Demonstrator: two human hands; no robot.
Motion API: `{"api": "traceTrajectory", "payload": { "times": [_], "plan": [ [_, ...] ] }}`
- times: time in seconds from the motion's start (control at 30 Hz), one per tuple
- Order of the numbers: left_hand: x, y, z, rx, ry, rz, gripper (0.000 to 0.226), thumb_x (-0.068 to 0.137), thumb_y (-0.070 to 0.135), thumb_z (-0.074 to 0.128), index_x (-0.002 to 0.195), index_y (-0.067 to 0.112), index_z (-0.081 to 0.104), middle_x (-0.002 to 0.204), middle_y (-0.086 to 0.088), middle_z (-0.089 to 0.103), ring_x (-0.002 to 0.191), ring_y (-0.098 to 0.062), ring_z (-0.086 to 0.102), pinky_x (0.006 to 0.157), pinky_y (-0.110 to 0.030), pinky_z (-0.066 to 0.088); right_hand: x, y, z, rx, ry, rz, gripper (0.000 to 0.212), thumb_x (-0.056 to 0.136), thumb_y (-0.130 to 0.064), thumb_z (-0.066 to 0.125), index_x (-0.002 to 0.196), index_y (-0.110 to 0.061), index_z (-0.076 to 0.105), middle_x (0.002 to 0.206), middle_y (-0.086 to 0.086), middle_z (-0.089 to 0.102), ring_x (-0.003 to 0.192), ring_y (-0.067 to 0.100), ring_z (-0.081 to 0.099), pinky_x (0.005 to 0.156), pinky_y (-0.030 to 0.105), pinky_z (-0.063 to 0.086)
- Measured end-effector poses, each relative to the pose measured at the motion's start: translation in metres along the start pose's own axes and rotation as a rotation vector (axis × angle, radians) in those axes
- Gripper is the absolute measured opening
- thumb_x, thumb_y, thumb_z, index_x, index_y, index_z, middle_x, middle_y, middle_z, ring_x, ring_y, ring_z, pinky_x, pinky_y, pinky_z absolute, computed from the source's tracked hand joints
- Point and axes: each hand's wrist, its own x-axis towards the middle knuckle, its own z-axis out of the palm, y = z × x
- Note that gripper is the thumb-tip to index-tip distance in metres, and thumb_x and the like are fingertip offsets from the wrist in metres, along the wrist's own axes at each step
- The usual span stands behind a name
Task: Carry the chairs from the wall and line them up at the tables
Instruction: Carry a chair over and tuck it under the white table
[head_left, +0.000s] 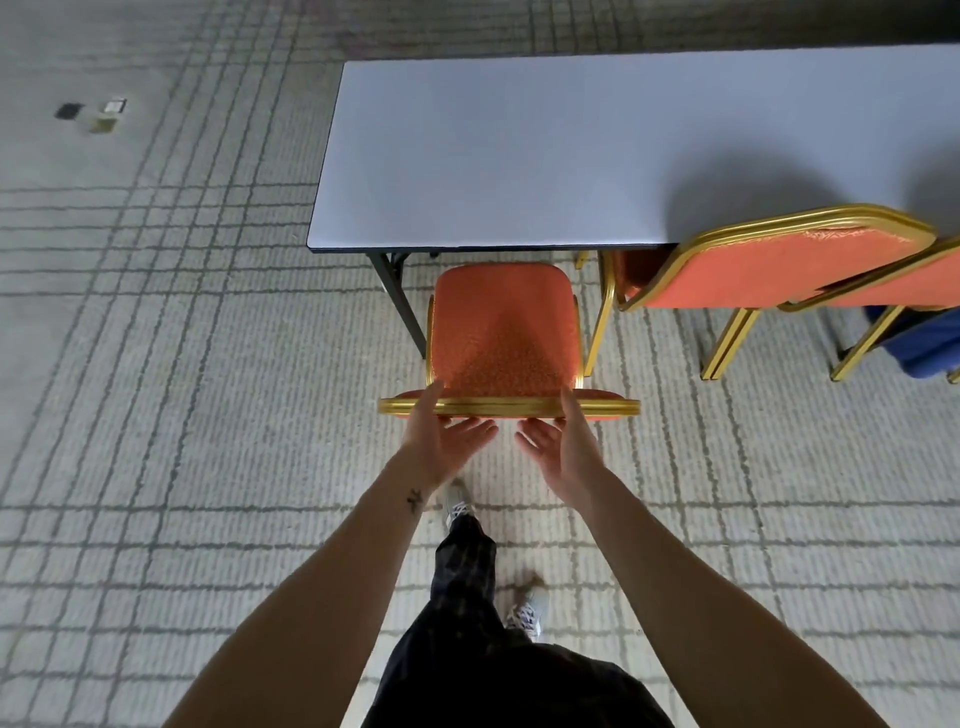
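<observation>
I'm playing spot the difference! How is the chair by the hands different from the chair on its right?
The chair by the hands shows its whole seat in front of the table; the right chair has its seat mostly tucked under it. The left hand and right hand are at the first chair's top rail; no hand touches the right chair. Both are orange with gold frames.

Chair at table left end; next chair to its right.

Orange chair, grey gridded carpet.
</observation>
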Motion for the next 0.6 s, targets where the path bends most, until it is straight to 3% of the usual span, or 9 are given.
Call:
{"api": "traceTrajectory", "payload": {
  "times": [0.13, 0.27, 0.4, 0.6],
  "plan": [
    [0.016, 0.001, 0.024, -0.106, 0.029, 0.009, 0.052, 0.096, 0.032, 0.068, 0.132, 0.0, 0.047, 0.128, -0.035, 0.055, 0.113, -0.052, 0.06, 0.096, -0.069, 0.05, 0.03, -0.014, 0.018, 0.097, 0.061, -0.003, 0.057, 0.096, -0.049, 0.066, 0.134, -0.009, 0.056, 0.12, 0.021, 0.071, 0.102, 0.036, 0.074, 0.094, 0.05, 0.059],
    [0.037, 0.005, 0.032, -0.065, 0.078, 0.068, 0.032, 0.102, 0.018, 0.053, 0.127, -0.003, 0.052, 0.124, -0.035, 0.057, 0.112, -0.051, 0.059, 0.096, -0.071, 0.049, 0.046, -0.02, 0.029, 0.109, 0.091, -0.004, 0.04, 0.1, -0.033, 0.063, 0.127, -0.004, 0.06, 0.122, 0.024, 0.07, 0.106, 0.036, 0.072, 0.096, 0.053, 0.057],
    [0.054, 0.011, 0.04, -0.041, 0.092, 0.084, 0.028, 0.099, 0.01, 0.047, 0.118, -0.007, 0.057, 0.123, -0.035, 0.062, 0.114, -0.051, 0.061, 0.097, -0.069, 0.05, 0.066, -0.025, 0.028, 0.098, 0.094, -0.029, 0.043, 0.099, -0.027, 0.064, 0.132, 0.0, 0.058, 0.127, 0.027, 0.066, 0.111, 0.036, 0.07, 0.097, 0.053, 0.056],
    [0.086, 0.035, 0.067, -0.067, 0.057, 0.11, 0.035, 0.099, 0.011, 0.049, 0.129, -0.006, 0.053, 0.126, -0.036, 0.059, 0.117, -0.052, 0.059, 0.097, -0.071, 0.049, 0.1, -0.058, 0.045, 0.109, 0.088, -0.051, 0.034, 0.101, -0.023, 0.06, 0.124, 0.003, 0.059, 0.131, 0.029, 0.063, 0.117, 0.039, 0.066, 0.1, 0.056, 0.054]
  ]
}}
